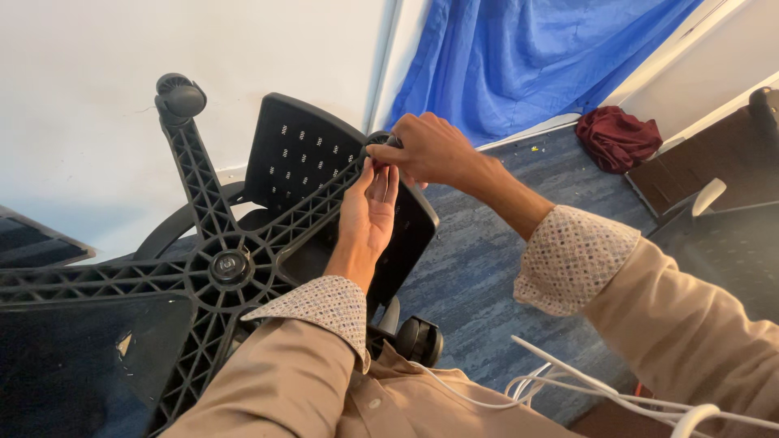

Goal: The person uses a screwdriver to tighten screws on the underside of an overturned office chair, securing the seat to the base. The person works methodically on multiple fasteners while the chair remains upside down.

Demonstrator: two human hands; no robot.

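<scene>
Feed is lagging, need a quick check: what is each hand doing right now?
Left hand: open, fingers flat against an arm of the black plastic star-shaped chair base.
Right hand: closed on the black caster wheel at that arm's tip.

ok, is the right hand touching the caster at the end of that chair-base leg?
Touching. The head view shows the right hand wrapped over the caster at the leg tip, fingers covering most of it, no gap visible.

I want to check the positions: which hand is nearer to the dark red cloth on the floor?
The right hand. It is at the tip of a chair base arm, left of the dark red cloth across bare carpet. The left hand is just below it, farther away.
</scene>
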